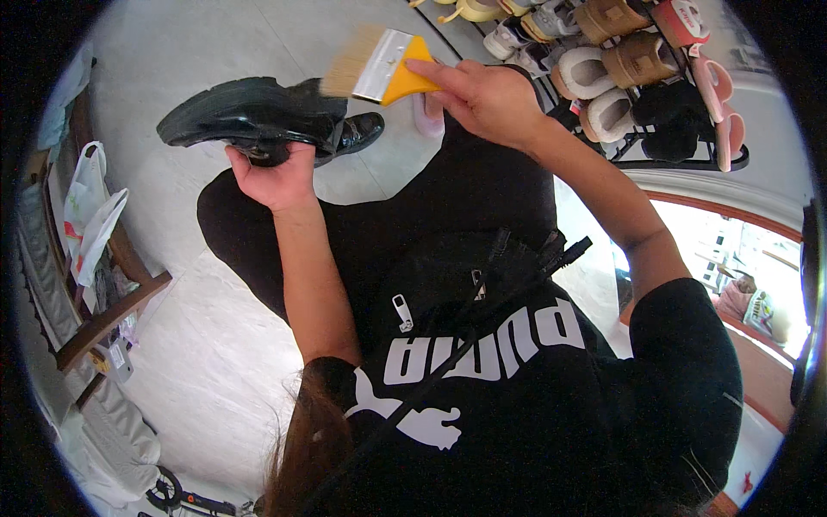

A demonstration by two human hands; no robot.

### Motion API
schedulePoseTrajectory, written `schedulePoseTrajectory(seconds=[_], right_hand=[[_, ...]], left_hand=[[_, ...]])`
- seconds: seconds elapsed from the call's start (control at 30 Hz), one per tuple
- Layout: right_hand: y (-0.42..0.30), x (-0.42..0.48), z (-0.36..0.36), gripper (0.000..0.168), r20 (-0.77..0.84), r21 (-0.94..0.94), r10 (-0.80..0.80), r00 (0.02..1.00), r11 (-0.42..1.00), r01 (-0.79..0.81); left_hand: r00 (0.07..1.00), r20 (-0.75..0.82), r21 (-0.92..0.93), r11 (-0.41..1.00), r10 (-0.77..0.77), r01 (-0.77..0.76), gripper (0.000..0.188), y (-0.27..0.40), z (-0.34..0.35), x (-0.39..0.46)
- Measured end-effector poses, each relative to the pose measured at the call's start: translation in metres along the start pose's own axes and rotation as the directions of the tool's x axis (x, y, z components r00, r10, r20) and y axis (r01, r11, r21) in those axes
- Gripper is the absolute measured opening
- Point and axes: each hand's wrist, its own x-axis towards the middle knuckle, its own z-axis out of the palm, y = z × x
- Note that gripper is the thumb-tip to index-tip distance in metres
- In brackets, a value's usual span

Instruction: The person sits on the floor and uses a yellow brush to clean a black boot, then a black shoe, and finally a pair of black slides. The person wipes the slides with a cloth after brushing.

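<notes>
A black leather shoe (252, 113) is held up on its side by my left hand (274, 174), with the thumb and fingers on its upper and the dark sole facing away from me. My right hand (494, 100) grips the yellow handle of a flat bristle paintbrush (381, 68). The brush has a silver metal ferrule and pale bristles, which point left, close to the heel end of the shoe. Whether the bristle tips touch the shoe I cannot tell. Beyond the held shoe, a second glossy black shoe (362, 132) rests on the grey tiled floor.
A black shoe rack (698, 161) with several shoes and slippers stands at the upper right. At the left are a wooden frame (116, 316) and a white plastic bag (90, 213). My black-clad knees lie below the shoe. A wheel (165, 488) shows at the lower left.
</notes>
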Motion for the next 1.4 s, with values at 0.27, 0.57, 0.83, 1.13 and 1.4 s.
schedulePoseTrajectory(seconds=[0.27, 0.57, 0.83, 1.13, 1.4], right_hand=[[-0.026, 0.008, 0.032, 0.045, 0.217, -0.013, -0.066, 0.974, 0.997, 0.071], [0.006, -0.012, 0.001, 0.039, 0.096, 0.077, 0.09, 0.991, 0.992, -0.098], [-0.051, 0.005, 0.033, 0.028, 0.819, 0.518, 0.145, 0.555, -0.603, -0.607], [-0.042, 0.003, 0.012, 0.023, 0.821, 0.162, -0.244, 0.517, -0.768, -0.62], [-0.05, -0.021, -0.045, 0.032, 0.679, 0.348, -0.317, 0.662, -0.655, -0.671]], left_hand=[[0.997, -0.051, 0.07, 0.996, 0.064, -0.061, 0.041, -0.002, 0.003, -0.002], [0.983, -0.148, 0.144, 0.986, 0.108, -0.086, 0.043, -0.011, 0.013, -0.004], [0.997, 0.033, 0.059, 0.996, -0.076, 0.074, 0.046, -0.008, 0.015, -0.009], [0.97, 0.183, 0.006, 0.987, -0.159, 0.16, 0.051, -0.008, 0.023, -0.009], [0.994, 0.074, 0.16, 0.985, -0.08, 0.068, 0.047, -0.008, 0.009, -0.003]])
